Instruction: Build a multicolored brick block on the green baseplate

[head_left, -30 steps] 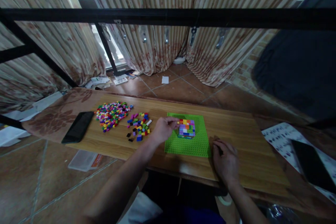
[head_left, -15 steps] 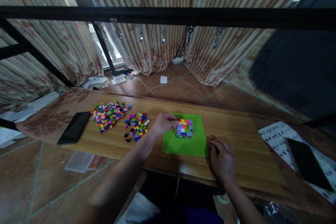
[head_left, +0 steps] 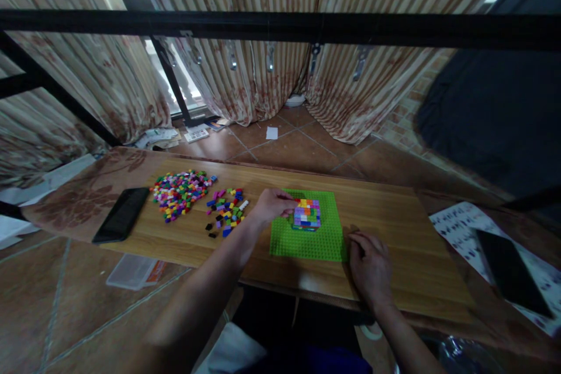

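Note:
A low, square block of multicoloured toy bricks (head_left: 307,217) stands on a green studded baseplate (head_left: 284,244). My left hand (head_left: 274,204) reaches over the plate's left side, with thumb and fingers pinched together at the block's back left corner. Whatever lies between those fingertips is too small to make out. Just off the plate's right edge, my right hand (head_left: 370,263) rests on the wooden table board with its fingers loosely curled in. Nothing shows in it.
Left of the plate lie a small spread of loose bricks (head_left: 228,210) and a larger pile (head_left: 179,191). A black phone (head_left: 121,215) is at the far left. Another dark device (head_left: 512,272) lies on a printed sheet (head_left: 456,219) at the right. A black bar (head_left: 280,26) crosses ahead.
Almost nothing differs. My left hand stays pinched at the block's corner and my right hand keeps its place; the whole view has shifted very slightly.

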`<state>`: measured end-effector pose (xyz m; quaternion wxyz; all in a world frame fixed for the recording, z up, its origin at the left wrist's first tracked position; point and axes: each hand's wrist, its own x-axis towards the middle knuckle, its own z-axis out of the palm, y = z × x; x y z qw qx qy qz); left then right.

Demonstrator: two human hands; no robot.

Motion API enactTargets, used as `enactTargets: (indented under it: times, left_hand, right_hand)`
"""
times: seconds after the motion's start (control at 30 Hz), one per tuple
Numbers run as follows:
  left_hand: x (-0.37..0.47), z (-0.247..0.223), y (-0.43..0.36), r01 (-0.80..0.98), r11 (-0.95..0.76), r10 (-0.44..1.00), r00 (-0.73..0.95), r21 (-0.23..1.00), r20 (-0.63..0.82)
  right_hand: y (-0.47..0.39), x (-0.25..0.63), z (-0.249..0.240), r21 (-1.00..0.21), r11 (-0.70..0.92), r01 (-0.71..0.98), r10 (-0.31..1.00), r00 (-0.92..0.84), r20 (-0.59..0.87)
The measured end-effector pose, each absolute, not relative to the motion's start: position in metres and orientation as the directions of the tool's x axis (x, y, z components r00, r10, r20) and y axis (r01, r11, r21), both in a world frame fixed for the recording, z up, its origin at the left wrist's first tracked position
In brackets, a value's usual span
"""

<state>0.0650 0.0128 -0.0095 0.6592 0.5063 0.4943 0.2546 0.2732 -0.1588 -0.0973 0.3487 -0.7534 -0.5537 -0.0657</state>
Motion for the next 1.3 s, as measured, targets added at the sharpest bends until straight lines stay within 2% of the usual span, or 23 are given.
enactTargets:
  times: [0.3,0.6,1.03,1.17,1.3]
  left_hand:
    - [0.071,-0.004,0.016,0.272,0.392,0.804,0.363,0.879,-0.471]
    - [0.072,-0.008,0.014,0.191,0.407,0.813,0.369,0.893,-0.45]
    - [0.08,-0.011,0.014,0.217,0.405,0.831,0.318,0.888,-0.457]
    - [0.081,-0.012,0.011,0.239,0.357,0.861,0.291,0.903,-0.418]
    - [0.071,-0.005,-0.001,0.175,0.215,0.94,0.231,0.961,-0.253]
  right_hand:
    - [-0.158,0.272,-0.095,-0.445,-0.153,0.882,0.788,0.381,0.483]
    - [-0.159,0.273,-0.097,-0.443,-0.132,0.887,0.783,0.367,0.502]
    - [-0.157,0.274,-0.103,-0.418,-0.117,0.901,0.797,0.337,0.501]
    - [-0.156,0.275,-0.104,-0.415,-0.086,0.906,0.79,0.316,0.526]
    - [-0.156,0.275,-0.104,-0.422,-0.087,0.902,0.79,0.321,0.522]
